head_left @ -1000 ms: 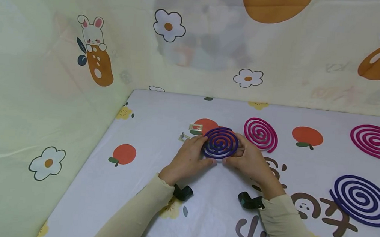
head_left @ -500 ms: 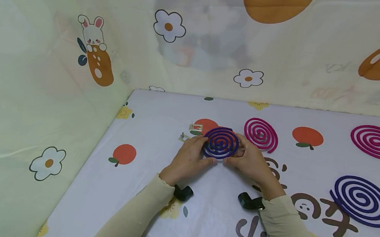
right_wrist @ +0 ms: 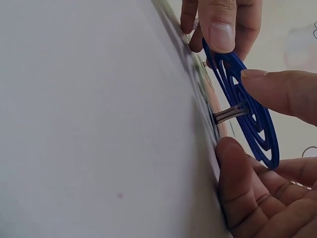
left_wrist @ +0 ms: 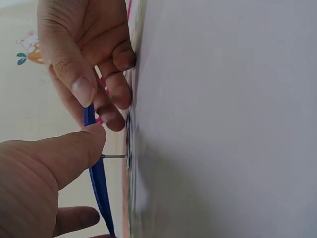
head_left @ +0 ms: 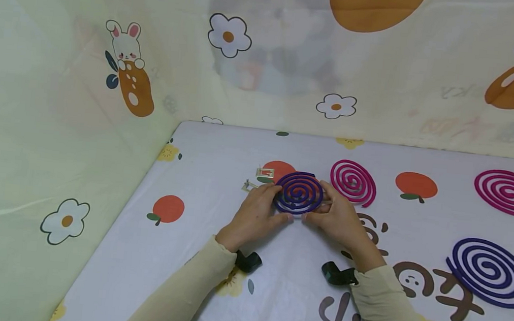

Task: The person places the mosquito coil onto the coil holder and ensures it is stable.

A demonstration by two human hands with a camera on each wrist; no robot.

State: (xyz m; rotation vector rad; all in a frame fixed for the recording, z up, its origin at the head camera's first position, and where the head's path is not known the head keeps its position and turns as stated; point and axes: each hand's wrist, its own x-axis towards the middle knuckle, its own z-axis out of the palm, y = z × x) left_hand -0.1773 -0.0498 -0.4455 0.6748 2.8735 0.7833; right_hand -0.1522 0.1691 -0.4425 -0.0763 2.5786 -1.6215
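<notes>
A blue spiral coil (head_left: 298, 193) is held between both hands, raised a little above the table. The left hand (head_left: 258, 215) pinches its left edge, and the right hand (head_left: 340, 222) grips its right side. Under the coil, in the right wrist view, a small metal stand (right_wrist: 230, 113) reaches up to the spiral (right_wrist: 270, 131). The left wrist view has the coil (left_wrist: 100, 191) edge-on, with the thin metal upright (left_wrist: 115, 156) below it. Fingers hide part of the rim.
Two small metal stands, one (head_left: 265, 172) behind the other (head_left: 249, 185), lie left of the coil. A pink spiral (head_left: 353, 182) is just right of the hands; another pink spiral (head_left: 509, 193) and a larger blue one (head_left: 489, 272) lie at the far right.
The blue coil tilts very slightly differently in the hands. Both hands stay in nearly the same place, and the other objects have not moved.
</notes>
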